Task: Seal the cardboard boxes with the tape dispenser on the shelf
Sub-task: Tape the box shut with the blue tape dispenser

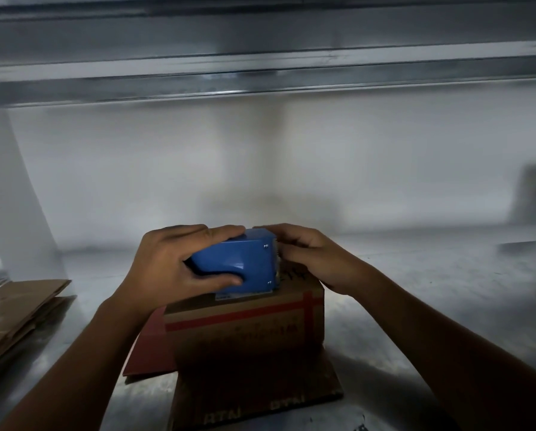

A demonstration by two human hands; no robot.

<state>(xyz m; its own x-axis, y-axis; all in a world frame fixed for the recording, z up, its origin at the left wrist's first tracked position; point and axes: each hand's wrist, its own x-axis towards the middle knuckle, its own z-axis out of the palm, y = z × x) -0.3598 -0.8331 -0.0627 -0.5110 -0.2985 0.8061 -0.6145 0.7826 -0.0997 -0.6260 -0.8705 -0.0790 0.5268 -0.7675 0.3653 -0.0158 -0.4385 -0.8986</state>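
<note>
A blue tape dispenser (pixel 245 264) rests on top of a small brown cardboard box (pixel 245 325) with red stripes, which stands in the middle of the metal shelf (pixel 416 290). My left hand (pixel 173 262) grips the dispenser from the left, thumb underneath and fingers over its top. My right hand (pixel 310 253) is at the dispenser's right end, fingers curled against it and over the box top. What the right fingers hold is hidden. The box's front flap (pixel 254 390) lies folded down toward me, and a reddish flap (pixel 150 346) spreads out to the left.
Flattened cardboard sheets (pixel 15 309) lie stacked at the left edge of the shelf. A shelf beam (pixel 260 79) runs overhead, with an upright post (pixel 15 188) at the left. A dark blurred object (pixel 531 194) stands at the far right.
</note>
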